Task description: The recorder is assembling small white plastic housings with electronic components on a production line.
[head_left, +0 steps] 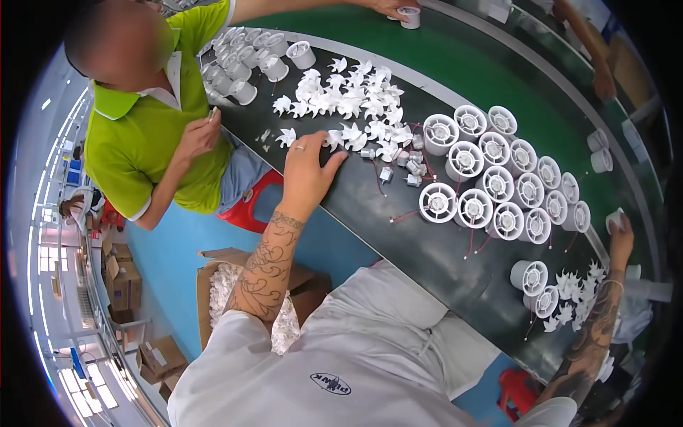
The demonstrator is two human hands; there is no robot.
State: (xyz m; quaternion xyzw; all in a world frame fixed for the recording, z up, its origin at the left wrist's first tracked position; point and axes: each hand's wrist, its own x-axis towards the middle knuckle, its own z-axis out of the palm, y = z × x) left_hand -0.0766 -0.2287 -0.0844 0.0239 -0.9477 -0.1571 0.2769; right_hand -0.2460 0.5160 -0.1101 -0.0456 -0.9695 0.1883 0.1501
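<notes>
White fabric shirt (263,381) lying nearest camera. Left hand (309,169) reaching over dark counter (398,233), thumb and fingers spread; white star-shaped plastic fan blade (334,139) lying just ahead and right, contact unclear. Small silver motors (386,174) sitting rightward, standing between left hand and white cylindrical plastic fan housings (499,183). Right hand (622,238), farther from blade, gripping white round plastic part (614,220) at green belt (569,128).

There are sixteen clustered housings (499,185), two impeller piles (348,105).
</notes>
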